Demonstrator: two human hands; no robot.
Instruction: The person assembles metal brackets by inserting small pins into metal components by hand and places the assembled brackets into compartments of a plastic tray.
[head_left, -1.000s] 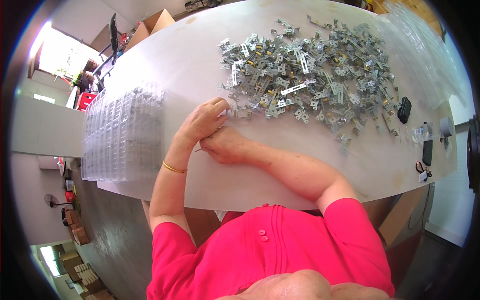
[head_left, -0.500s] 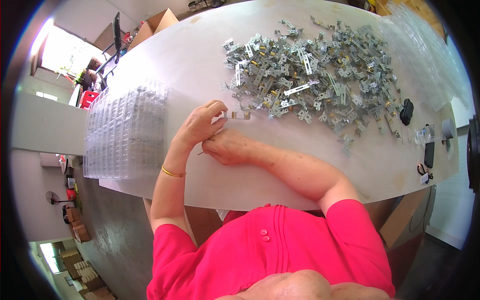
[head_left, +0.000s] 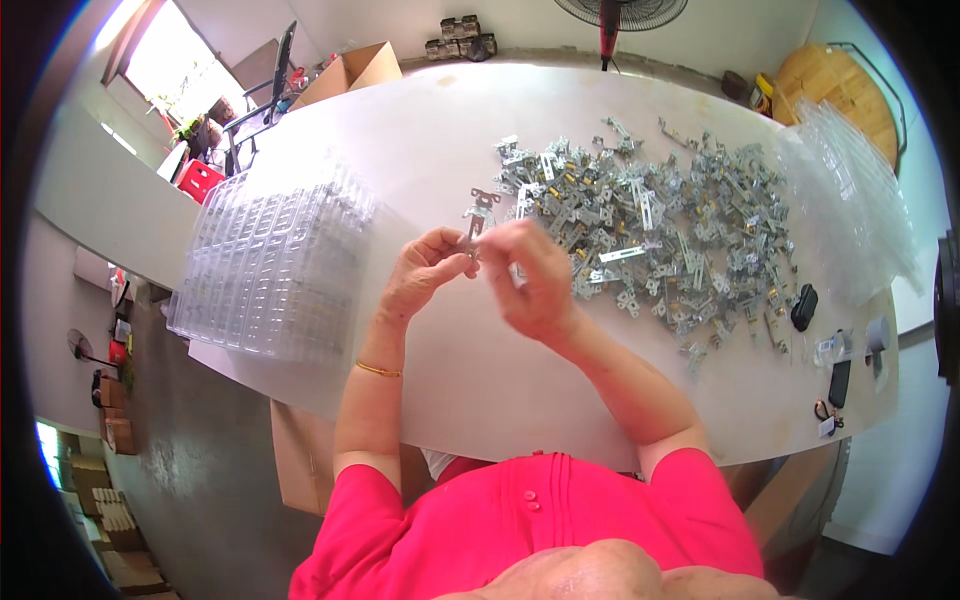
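My left hand (head_left: 428,272) is closed on a small silvery metal bracket (head_left: 480,212), pinching its lower end between thumb and fingers. The bracket stands nearly upright above the table, its wider slotted end pointing away from me. Close to its right side is my right hand (head_left: 537,278), fingers bent and blurred by motion. Whether anything is in its grip, I cannot make out. Just beyond the right hand spreads a large heap of similar metal brackets (head_left: 640,215), some with brass-coloured parts.
Stacked clear plastic trays (head_left: 270,270) stand at the left on the pale table (head_left: 480,370). More clear plastic trays (head_left: 850,200) lie at the far right. A black case (head_left: 803,307), a tape roll (head_left: 877,334) and a black phone-like object (head_left: 839,384) sit near the right edge.
The bracket has turned from lying sideways to nearly upright. My right hand has risen from below the left hand to the bracket's right side. The thin rod by it is no longer visible.
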